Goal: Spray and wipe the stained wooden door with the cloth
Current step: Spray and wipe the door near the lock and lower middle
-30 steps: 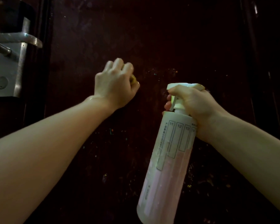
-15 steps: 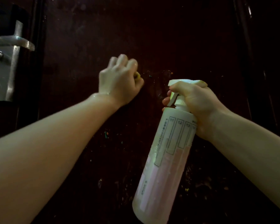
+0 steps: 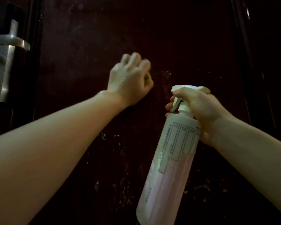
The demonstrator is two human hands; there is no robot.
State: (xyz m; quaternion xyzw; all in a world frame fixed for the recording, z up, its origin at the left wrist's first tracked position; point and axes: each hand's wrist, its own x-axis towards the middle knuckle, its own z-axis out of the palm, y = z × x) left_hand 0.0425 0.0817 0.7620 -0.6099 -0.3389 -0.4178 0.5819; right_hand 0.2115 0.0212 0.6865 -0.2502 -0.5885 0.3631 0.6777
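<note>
Left hand [image 3: 130, 80] fisted on yellow cloth [image 3: 148, 76], pressed to dark stained door [image 3: 177, 38] right of metal handle [image 3: 8, 42]; right hand [image 3: 199, 109] clamped round neck of spray bottle [image 3: 170, 164], lower right of handle, fingers on trigger.

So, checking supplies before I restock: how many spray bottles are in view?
1. The spray bottle is at lower right, gripped at its neck by the right hand in front of the door. Others may sit outside the frame.
</note>
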